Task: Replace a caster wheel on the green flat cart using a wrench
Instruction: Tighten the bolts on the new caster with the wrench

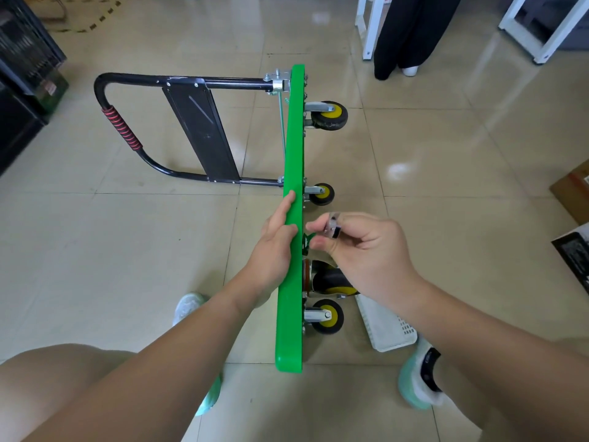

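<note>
Both hands busy: green flat cart (pixel 290 314) stands on edge on the floor (pixel 127 250), our left hand (pixel 276 247) straight-fingered along its top edge, our right hand (pixel 363 250) pinching a small shiny piece (pixel 333 226) just above the caster (pixel 331 279), so we'd brace firmly and feed it in square.

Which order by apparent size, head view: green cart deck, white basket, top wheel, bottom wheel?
1. Green cart deck
2. White basket, partly hidden
3. Top wheel and bottom wheel look alike; their distances from the camera differ, so unranked.
</note>
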`<state>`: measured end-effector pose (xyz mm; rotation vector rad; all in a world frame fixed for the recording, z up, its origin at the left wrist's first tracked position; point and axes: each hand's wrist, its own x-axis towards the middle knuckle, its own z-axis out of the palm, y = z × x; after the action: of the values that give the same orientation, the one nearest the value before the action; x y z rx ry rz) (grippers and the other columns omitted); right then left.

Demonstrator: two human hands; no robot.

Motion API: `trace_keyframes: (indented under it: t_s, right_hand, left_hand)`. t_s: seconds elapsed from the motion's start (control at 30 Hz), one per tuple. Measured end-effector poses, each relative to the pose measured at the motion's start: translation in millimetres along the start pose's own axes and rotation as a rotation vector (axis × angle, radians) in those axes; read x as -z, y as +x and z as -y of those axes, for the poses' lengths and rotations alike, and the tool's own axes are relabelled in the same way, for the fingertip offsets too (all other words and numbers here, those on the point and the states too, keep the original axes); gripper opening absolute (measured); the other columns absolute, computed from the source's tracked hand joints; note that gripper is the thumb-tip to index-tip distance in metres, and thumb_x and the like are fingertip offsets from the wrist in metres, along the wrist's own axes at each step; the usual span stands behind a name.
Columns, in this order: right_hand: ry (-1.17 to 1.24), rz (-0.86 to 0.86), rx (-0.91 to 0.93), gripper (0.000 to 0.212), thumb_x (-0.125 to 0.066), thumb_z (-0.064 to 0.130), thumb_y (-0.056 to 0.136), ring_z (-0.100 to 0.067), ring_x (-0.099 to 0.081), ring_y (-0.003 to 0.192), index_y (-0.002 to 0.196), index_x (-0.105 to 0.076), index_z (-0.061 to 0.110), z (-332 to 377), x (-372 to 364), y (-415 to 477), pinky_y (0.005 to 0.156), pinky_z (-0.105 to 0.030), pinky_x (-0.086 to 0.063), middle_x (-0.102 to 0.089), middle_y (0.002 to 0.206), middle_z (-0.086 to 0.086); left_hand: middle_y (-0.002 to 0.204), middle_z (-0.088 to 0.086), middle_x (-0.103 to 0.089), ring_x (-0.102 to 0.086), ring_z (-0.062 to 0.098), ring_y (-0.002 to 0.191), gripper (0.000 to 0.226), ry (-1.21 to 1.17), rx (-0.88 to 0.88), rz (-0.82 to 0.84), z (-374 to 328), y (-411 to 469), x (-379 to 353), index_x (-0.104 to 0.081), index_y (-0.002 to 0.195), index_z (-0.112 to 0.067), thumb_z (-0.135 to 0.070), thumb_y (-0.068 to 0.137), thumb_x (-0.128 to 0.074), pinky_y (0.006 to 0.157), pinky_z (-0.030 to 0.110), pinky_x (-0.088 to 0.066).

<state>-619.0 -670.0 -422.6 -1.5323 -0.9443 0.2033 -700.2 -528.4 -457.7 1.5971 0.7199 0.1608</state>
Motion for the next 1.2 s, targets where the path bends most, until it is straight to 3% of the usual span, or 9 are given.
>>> trace_keyframes:
  t_s: [0.13, 0.2, 0.3, 0.47, 0.6, 0.67, 0.8, 0.93, 1.2]
  right_hand:
    - [0.013, 0.03, 0.023, 0.029, -0.083, 0.004, 0.076, -0.008, -0.073, 0.087, 0.101, -0.077, 0.018, -5, -5, 2, 0.084, -0.025, -0.059, -0.074, 0.093, 0.004]
    - [0.019, 0.053, 0.071, 0.03, -0.081, 0.001, 0.077, -0.005, -0.073, 0.086, 0.101, -0.078, 0.02, -7, -8, 1, 0.083, -0.025, -0.059, -0.073, 0.091, 0.01]
    - [0.018, 0.113, 0.123, 0.019, -0.074, 0.01, 0.086, -0.015, -0.074, 0.088, 0.102, -0.073, 0.02, -10, -12, -4, 0.081, -0.039, -0.062, -0.072, 0.094, 0.011]
    - [-0.082, 0.154, 0.263, 0.01, -0.067, 0.009, 0.091, -0.018, -0.074, 0.084, 0.095, -0.076, 0.011, -13, -10, -7, 0.072, -0.043, -0.062, -0.075, 0.095, 0.002]
    - [-0.205, 0.205, 0.332, 0.015, -0.065, 0.009, 0.09, -0.008, -0.074, 0.088, 0.097, -0.078, 0.004, -22, -11, -19, 0.077, -0.038, -0.062, -0.076, 0.101, -0.005]
    - [-0.172, 0.176, 0.291, 0.018, -0.063, 0.009, 0.09, -0.008, -0.073, 0.092, 0.099, -0.078, 0.005, -26, -11, -22, 0.079, -0.039, -0.062, -0.076, 0.105, -0.005]
    - [-0.055, 0.102, 0.186, 0.02, -0.069, 0.002, 0.088, -0.006, -0.075, 0.087, 0.106, -0.076, 0.007, -25, -13, -18, 0.08, -0.029, -0.061, -0.072, 0.1, 0.006]
    - [0.052, 0.015, 0.045, 0.028, -0.081, 0.007, 0.079, -0.01, -0.074, 0.094, 0.106, -0.075, 0.014, -25, -14, -3, 0.09, -0.03, -0.058, -0.076, 0.101, -0.004]
    - [0.254, -0.044, -0.463, 0.021, -0.073, 0.001, 0.087, -0.016, -0.075, 0.084, 0.099, -0.073, 0.018, -25, -9, 55, 0.077, -0.031, -0.063, -0.077, 0.085, 0.0]
  left_hand:
    - [0.155, -0.011, -0.041, -0.047, -0.008, 0.122, 0.063, -0.021, 0.014, 0.015, 2, 3, 1, -0.031, 0.151, -0.065, -0.027, 0.102, -0.045, 0.092, 0.02, -0.038]
    - [0.159, -0.007, -0.04, -0.044, 0.005, 0.137, 0.064, -0.049, 0.012, 0.014, 1, 0, 1, -0.034, 0.143, -0.072, -0.036, 0.091, -0.048, 0.11, 0.031, -0.037]
    - [0.155, 0.031, -0.034, -0.038, 0.046, 0.141, 0.062, -0.113, 0.03, 0.014, -1, -2, 1, -0.041, 0.124, -0.082, -0.037, 0.081, -0.048, 0.121, 0.057, -0.029]
    - [0.154, 0.039, -0.026, -0.03, 0.054, 0.142, 0.061, -0.142, 0.053, 0.02, -9, -8, 0, -0.042, 0.129, -0.078, -0.036, 0.084, -0.044, 0.119, 0.065, -0.026]
    - [0.163, 0.014, -0.037, -0.046, 0.037, 0.138, 0.06, -0.074, 0.043, 0.019, -3, -5, 3, -0.035, 0.143, -0.07, -0.028, 0.1, -0.037, 0.105, 0.039, -0.044]
    - [0.161, -0.013, -0.035, -0.049, 0.003, 0.131, 0.06, -0.07, 0.032, 0.036, -1, -4, 4, -0.032, 0.148, -0.065, -0.023, 0.105, -0.034, 0.1, 0.024, -0.038]
    - [0.158, 0.018, -0.039, -0.047, 0.028, 0.138, 0.062, -0.066, 0.034, 0.042, -1, -3, 4, -0.037, 0.134, -0.078, -0.035, 0.091, -0.041, 0.119, 0.045, -0.035]
    - [0.155, -0.005, -0.043, -0.052, 0.006, 0.128, 0.064, -0.057, 0.008, 0.05, -2, -4, 3, -0.033, 0.145, -0.07, -0.033, 0.095, -0.044, 0.101, 0.03, -0.045]
    - [0.149, -0.006, -0.049, -0.066, 0.024, 0.113, 0.065, -0.047, 0.024, 0.023, -1, -3, 2, -0.029, 0.143, -0.074, -0.042, 0.087, -0.035, 0.103, 0.055, -0.053]
